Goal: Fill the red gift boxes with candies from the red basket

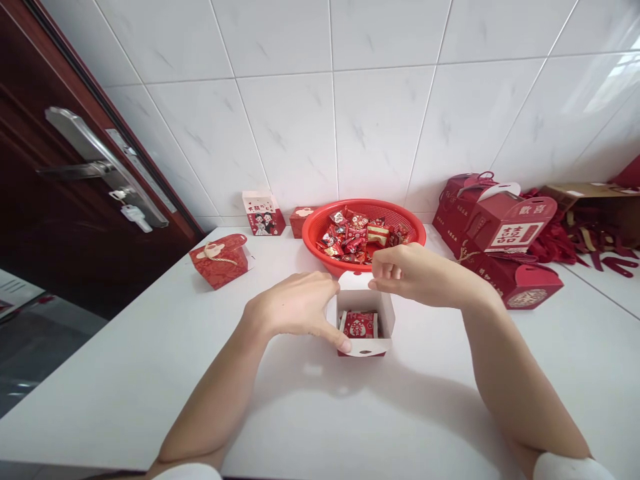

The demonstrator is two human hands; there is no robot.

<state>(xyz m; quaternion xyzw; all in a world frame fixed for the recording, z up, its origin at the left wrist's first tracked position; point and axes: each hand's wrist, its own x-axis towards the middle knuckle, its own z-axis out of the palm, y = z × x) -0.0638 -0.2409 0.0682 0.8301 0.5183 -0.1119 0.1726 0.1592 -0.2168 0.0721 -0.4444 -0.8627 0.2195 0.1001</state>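
Note:
A small candy box (389, 313) with white inner walls stands with its top uncovered in the middle of the table. Inside it lies a red printed candy packet (360, 325). My left hand (295, 303) grips the box from the left, its thumb on the near flap and its fingers at the far left edge. At the raised far flap, my right hand (420, 273) is curled, with thumb and fingertip at the flap's right edge. Just behind the box sits a red plastic basket (313, 243) of wrapped candies (345, 233).
A red box with a cord bow (220, 260) stands left on the white table (165, 347). Two small boxes, one with a cartoon couple (264, 217), are by the tiled wall. Several red gift boxes (520, 223) are stacked right, near a cardboard carton (575, 193) and ribbons.

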